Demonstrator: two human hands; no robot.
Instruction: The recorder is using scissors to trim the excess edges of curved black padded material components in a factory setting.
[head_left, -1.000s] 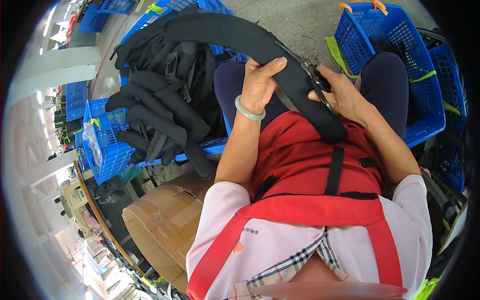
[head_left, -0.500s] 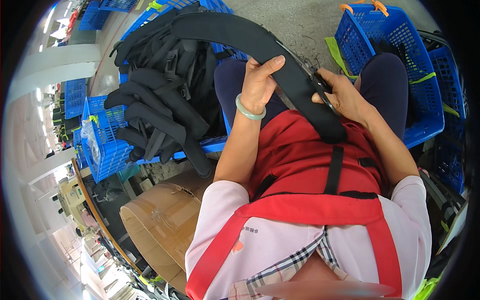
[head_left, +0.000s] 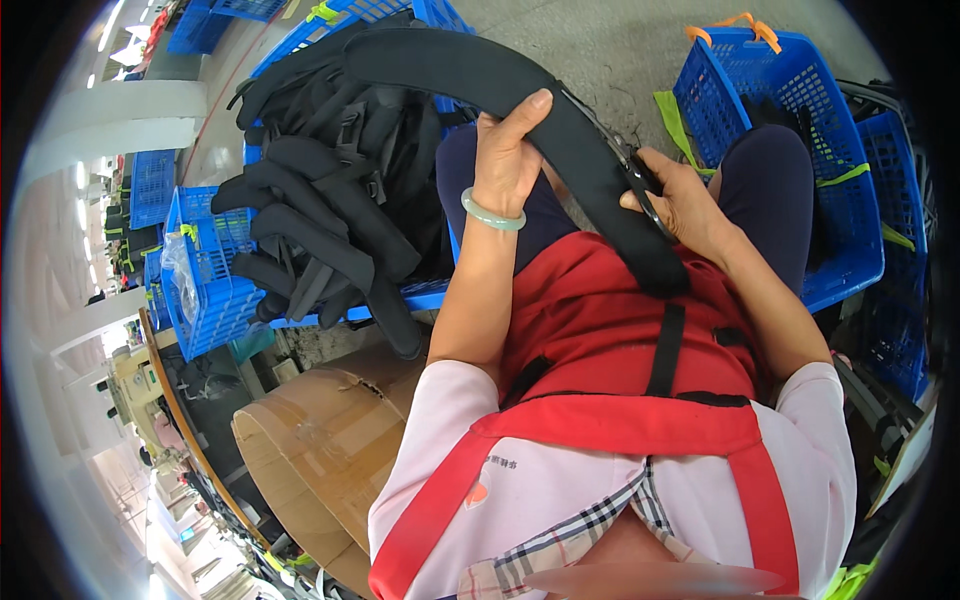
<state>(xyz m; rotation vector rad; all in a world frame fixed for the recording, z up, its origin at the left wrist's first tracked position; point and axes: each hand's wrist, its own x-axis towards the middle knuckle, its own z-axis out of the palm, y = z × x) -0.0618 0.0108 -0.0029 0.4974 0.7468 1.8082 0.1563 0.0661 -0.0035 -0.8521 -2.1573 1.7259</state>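
A long, curved black padded strap (head_left: 590, 165) stretches from the pile at the upper left down to my lap. My left hand (head_left: 508, 165) is closed on its middle, thumb on top. At the strap's right edge, my right hand (head_left: 685, 205) grips a pair of scissors (head_left: 641, 186). Their blades point up and left along that edge; whether they are apart I cannot make out. The strap's near end rests on my red apron (head_left: 590, 330). To the left, many similar black straps (head_left: 320, 230) lie heaped in a blue crate (head_left: 430, 298).
Beyond my right knee stands a blue crate (head_left: 868, 235) with dark pieces inside and orange ties on its rim. More blue crates (head_left: 215, 310) are at the left. A brown cardboard box (head_left: 320, 450) sits by my left elbow. Bits of dark scrap lie on the floor.
My left hand has shifted slightly left and up along the strap. The scissors and my right hand stay at the strap's right edge, with only a small shift.
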